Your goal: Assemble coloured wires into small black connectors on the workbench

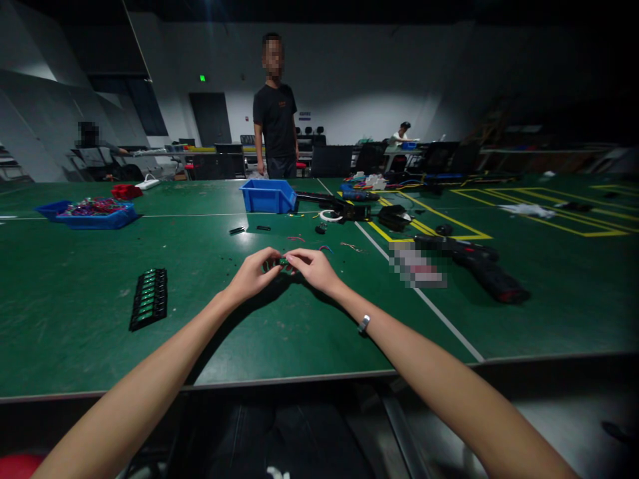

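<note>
My left hand [253,274] and my right hand [314,267] meet above the green table, thumbs and fingers pinched together. Between the fingertips is a small green circuit board [284,262], largely covered by the fingers, and both hands grip it. To the left of my left forearm lies a black holder [162,293] with a row of several green pieces in it. Two small black parts, one on the left [237,230] and one on the right [263,227], lie just beyond my hands. Short red wire [296,238] and other loose wire bits are scattered close by.
A blue bin [268,197] stands farther back; a blue tray [120,219] at left holds tangled wires. Toward the right lie a black power tool [479,263], more tools and yellow tape outlines. A person [274,123] stands across the table; others sit farther back.
</note>
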{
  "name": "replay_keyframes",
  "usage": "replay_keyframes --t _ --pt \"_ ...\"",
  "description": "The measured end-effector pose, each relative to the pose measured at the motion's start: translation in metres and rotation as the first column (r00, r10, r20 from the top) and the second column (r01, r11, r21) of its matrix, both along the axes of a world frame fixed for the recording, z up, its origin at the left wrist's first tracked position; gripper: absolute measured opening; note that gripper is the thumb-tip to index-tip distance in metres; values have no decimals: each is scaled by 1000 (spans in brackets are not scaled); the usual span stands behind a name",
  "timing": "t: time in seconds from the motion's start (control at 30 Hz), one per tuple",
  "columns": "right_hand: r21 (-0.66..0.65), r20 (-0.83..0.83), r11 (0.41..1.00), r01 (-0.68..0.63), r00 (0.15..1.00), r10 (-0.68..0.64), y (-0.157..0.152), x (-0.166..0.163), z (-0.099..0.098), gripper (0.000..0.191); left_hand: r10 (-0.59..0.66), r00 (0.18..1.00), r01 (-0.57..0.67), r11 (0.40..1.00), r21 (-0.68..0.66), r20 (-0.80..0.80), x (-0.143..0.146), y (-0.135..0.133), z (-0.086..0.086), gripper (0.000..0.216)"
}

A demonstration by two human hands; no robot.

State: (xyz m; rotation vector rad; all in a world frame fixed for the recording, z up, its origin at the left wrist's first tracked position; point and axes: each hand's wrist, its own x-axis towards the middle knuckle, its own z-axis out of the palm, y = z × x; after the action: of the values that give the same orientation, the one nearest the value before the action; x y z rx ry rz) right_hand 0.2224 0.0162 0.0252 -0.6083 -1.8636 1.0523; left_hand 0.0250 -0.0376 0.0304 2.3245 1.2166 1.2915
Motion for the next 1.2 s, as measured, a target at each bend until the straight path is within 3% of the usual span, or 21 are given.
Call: replay_keyframes --t 0.5,1.2 --pt "18 -10 1000 11 1000 -11 -4 0 2 31 -24 965 84 972 -221 259 4 3 0 30" --pt "-26 -40 1000 0 999 -1 -1 0 0 33 -52 916 163 955 -250 397 4 5 -1 30"
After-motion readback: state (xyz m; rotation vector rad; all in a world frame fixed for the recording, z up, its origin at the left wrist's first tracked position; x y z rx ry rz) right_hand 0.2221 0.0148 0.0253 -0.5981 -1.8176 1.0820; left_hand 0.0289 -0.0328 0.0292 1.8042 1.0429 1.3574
